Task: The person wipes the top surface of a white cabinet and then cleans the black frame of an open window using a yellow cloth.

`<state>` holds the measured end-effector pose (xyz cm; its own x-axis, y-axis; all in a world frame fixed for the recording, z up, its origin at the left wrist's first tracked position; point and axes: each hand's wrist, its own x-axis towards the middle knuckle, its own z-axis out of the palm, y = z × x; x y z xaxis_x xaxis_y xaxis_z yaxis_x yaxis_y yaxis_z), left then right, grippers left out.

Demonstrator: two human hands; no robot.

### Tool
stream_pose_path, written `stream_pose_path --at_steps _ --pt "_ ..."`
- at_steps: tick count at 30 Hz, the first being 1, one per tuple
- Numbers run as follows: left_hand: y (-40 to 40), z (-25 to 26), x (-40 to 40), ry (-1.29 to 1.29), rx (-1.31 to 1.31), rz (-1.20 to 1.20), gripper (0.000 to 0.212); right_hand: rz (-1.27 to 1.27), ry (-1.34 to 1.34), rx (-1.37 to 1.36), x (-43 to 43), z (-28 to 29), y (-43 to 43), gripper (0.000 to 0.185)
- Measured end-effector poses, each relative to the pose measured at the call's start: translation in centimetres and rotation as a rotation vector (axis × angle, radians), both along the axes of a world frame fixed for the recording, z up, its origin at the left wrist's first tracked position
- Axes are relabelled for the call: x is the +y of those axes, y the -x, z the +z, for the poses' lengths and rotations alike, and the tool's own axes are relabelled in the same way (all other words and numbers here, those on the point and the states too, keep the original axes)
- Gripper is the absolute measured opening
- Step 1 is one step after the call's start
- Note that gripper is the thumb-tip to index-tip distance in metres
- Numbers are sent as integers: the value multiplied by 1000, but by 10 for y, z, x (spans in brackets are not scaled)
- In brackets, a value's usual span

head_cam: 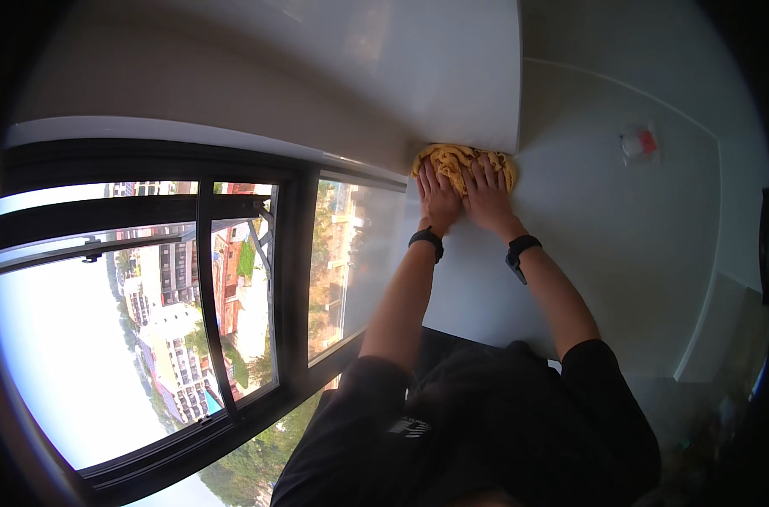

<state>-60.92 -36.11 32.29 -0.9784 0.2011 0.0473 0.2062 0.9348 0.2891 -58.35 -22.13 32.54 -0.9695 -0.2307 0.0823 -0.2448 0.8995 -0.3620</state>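
A crumpled yellow cloth (451, 158) with darker patches lies bunched against the foot of a pale vertical panel, in the corner by the window. My left hand (439, 201) presses flat on its left part, fingers pointing away from me. Beside it, my right hand (487, 199) rests on the right part with its fingers spread. Neither hand is closed round the cloth. Each wrist wears a black band. What lies under the cloth is hidden.
The pale surface (486, 279) beneath my hands stretches towards me. Along the left runs a black-framed window (295, 272), one pane of it tilted out. At the right, a small clear packet (638, 144) with a red patch lies on the grey floor.
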Motion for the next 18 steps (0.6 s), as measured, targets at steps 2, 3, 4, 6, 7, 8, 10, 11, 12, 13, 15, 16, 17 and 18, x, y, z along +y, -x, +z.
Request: stream_pose_path --at_steps 2,3,4,6,7,8,10,11,12,13,15,16,17,18 --pt "14 -2 -3 40 -29 14 60 -7 22 -12 0 7 8 60" --pt "16 -4 -5 76 -61 34 59 -9 28 17 -2 6 8 60" --pt "18 -6 -6 30 35 14 57 -12 34 47 -3 6 9 59" --pt "26 -10 -8 72 11 8 57 -15 34 68 -2 10 14 58" --pt "28 -12 -11 108 -3 9 58 -10 27 100 -2 12 15 57" --pt "27 -11 -15 84 -30 2 60 -13 30 93 -4 12 14 57" --pt "28 -6 -14 98 -103 -9 61 -10 22 116 0 13 16 54" --pt "28 -2 -16 114 -173 -8 63 -14 18 119 2 15 12 54" --pt "28 4 -21 112 -164 -15 63 16 55 105 6 13 11 52" --pt "23 10 -31 18 -120 -108 65 46 91 92 11 11 10 51" --pt "2 17 -50 -72 -65 -198 68 82 91 109 16 10 0 49" --pt "-15 15 -64 -105 42 -230 66 125 93 118 16 9 -5 47" --pt "-29 15 -77 -132 149 -250 65 139 100 125 12 8 -10 47" --pt "-50 15 -84 -127 139 -234 65 183 88 73 8 10 -25 47"
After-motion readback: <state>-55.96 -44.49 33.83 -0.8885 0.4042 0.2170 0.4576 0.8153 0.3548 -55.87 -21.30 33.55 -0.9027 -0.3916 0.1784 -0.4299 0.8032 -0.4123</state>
